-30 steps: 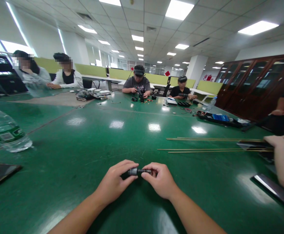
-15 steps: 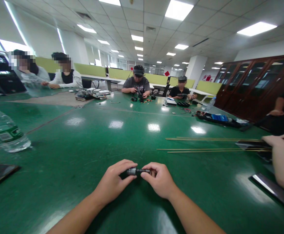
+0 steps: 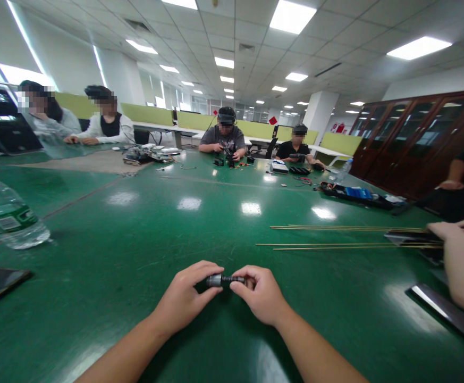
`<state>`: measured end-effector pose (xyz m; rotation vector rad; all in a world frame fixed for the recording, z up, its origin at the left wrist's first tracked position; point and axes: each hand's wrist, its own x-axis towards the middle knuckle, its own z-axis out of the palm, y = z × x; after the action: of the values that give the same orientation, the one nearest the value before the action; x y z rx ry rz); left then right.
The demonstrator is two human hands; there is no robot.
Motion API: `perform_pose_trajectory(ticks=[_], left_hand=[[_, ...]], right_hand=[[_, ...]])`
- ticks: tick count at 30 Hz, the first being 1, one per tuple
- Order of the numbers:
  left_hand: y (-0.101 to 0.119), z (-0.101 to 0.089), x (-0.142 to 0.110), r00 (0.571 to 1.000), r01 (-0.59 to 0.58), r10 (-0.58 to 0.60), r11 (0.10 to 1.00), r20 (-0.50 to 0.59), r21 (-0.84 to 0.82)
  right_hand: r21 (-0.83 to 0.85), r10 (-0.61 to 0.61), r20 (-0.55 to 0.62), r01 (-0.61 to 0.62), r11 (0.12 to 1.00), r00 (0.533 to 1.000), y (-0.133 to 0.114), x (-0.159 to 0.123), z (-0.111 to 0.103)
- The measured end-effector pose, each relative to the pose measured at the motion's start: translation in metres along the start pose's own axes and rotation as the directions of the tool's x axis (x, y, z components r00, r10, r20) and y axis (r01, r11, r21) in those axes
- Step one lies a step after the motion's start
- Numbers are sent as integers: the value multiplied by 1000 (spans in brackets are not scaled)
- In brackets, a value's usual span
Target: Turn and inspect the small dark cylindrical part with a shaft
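Between my two hands, a small dark cylindrical metal part (image 3: 216,280) lies sideways just above or on the green table (image 3: 144,234); I cannot tell if it touches. Its left end is a wide grey barrel, and the right is a thinner, black, ribbed shaft. My left hand (image 3: 187,290) pinches the barrel with thumb and fingers. The fingertips of my right hand (image 3: 261,295) close on the ribbed shaft, hiding its far end.
Thin brass-coloured rods (image 3: 335,246) reach in from the right, beside another person's hand (image 3: 458,250). A dark flat panel (image 3: 450,316) lies nearer. At left are a water bottle (image 3: 12,218) and a phone (image 3: 0,287). People sit across the table among electronics (image 3: 148,154).
My hands and the cylindrical part have barely moved. Across the table, the person at far right has lowered a hand towards the tabletop.
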<state>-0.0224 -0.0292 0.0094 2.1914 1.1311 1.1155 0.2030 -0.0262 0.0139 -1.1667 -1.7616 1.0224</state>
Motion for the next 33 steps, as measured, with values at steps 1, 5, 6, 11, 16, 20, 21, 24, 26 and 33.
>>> perform_pose_trajectory(ticks=[1, 5, 6, 11, 16, 20, 21, 24, 26, 33], left_hand=[[0, 0, 0, 1000, -1, 1, 1000, -2, 1], [0, 0, 0, 1000, -4, 4, 1000, -8, 3], [0, 0, 1, 1000, -3, 3, 1000, -7, 3], [1, -1, 1, 1000, -4, 4, 1000, -8, -6], [1, -1, 0, 1000, -10, 10, 1000, -14, -1], [2, -1, 0, 1000, -18, 17, 1000, -22, -7], [2, -1, 0, 1000, -16, 16, 1000, -24, -7], [2, -2, 1, 1000, -10, 10, 1000, -23, -3], [2, -2, 1, 1000, -9, 9, 1000, -22, 0], [3, -2, 1, 1000, -1, 1, 1000, -20, 8]], right_hand=[[0, 0, 0, 0, 1000, 1000, 0, 0, 0], [3, -1, -1, 1, 1000, 1000, 0, 0, 0], [5, -1, 0, 1, 1000, 1000, 0, 0, 0], [-7, 1, 0, -1, 1000, 1000, 0, 0, 0], [-5, 7, -1, -7, 1000, 1000, 0, 0, -1], [1, 8, 2, -8, 1000, 1000, -2, 0, -1], [2, 7, 0, -7, 1000, 1000, -2, 0, -2], [0, 4, -4, -4, 1000, 1000, -3, -1, -2], [-3, 7, -7, -7, 1000, 1000, -3, 0, -2], [-12, 7, -5, -7, 1000, 1000, 0, -1, -1]])
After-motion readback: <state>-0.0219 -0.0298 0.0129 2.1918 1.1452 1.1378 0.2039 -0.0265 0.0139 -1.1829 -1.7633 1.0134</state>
